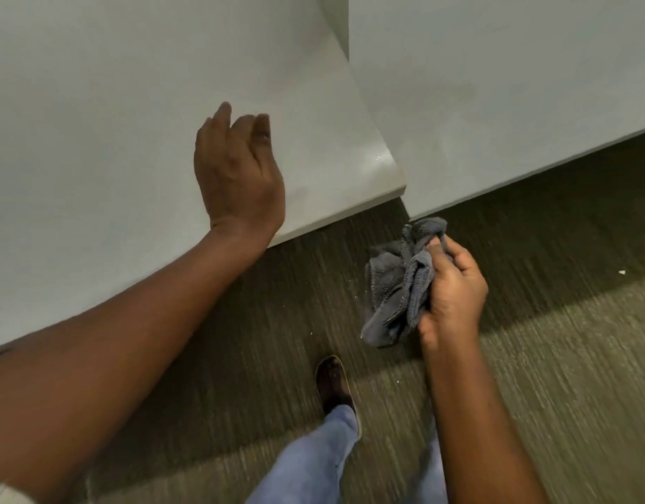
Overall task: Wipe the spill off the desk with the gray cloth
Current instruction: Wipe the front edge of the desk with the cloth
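Clutching the bunched gray cloth (399, 285) in my right hand (453, 285) off the desk (95, 121), left hand (237, 169) loosely spread above it, I risk overlooking the faint sheen up-left of the cloth.

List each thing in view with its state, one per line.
gray cloth: bunched up, held off the desk above the carpet.
right hand: closed around the cloth.
left hand: open, empty, over the desk.
left desk: glossy wet-looking patch near its front right corner.
right desk: faint smudges, nothing on it.
foot: in a sandal, on the carpet.
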`<action>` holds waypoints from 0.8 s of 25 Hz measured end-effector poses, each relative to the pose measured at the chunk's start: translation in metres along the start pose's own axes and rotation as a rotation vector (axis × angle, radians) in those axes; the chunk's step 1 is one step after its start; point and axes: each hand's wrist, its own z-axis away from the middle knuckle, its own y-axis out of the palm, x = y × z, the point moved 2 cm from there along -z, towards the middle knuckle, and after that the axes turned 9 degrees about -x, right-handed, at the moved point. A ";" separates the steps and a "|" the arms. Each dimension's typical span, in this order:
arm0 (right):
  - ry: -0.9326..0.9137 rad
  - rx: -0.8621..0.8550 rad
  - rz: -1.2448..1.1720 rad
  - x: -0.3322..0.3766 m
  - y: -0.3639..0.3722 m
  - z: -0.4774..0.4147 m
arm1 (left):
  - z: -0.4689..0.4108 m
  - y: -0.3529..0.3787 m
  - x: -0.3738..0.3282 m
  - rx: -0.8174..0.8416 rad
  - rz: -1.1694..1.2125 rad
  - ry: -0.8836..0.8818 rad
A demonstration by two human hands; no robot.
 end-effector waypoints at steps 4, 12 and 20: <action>0.027 0.119 -0.005 0.013 0.014 -0.029 | 0.006 0.020 -0.034 -0.093 0.055 -0.038; 0.094 0.314 0.141 0.036 0.017 -0.074 | 0.013 0.027 -0.031 -0.221 0.003 -0.116; 0.104 0.485 0.165 0.038 0.018 -0.103 | 0.014 0.032 -0.031 -0.227 -0.028 -0.009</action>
